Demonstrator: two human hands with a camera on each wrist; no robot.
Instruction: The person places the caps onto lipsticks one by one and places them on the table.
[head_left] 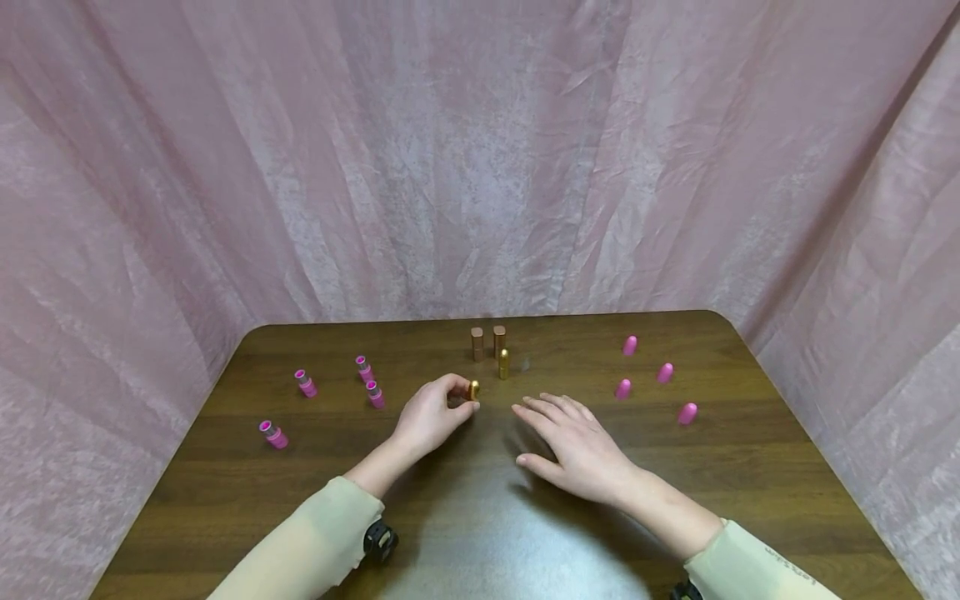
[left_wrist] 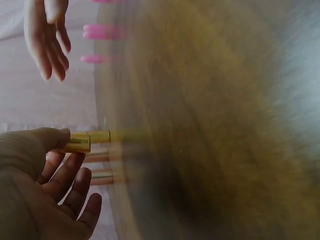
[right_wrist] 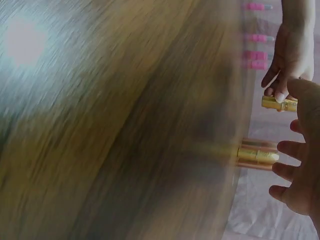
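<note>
My left hand pinches a small gold lipstick tube with a rounded top, held roughly upright left of the table's middle. In the left wrist view the thumb and fingertips press on the sides of this tube. My right hand holds nothing; it hovers over the table to the right, fingers spread and palm down. A second gold lipstick tube stands just beyond, between the two hands. Behind it stand two copper-coloured, square-sided tubes, a left one and a right one.
At the left stand several pink lipstick bases with silver collars, one nearest the front. Several rounded pink caps, such as the nearest one, stand at the right. Pink curtains hang behind the brown wooden table.
</note>
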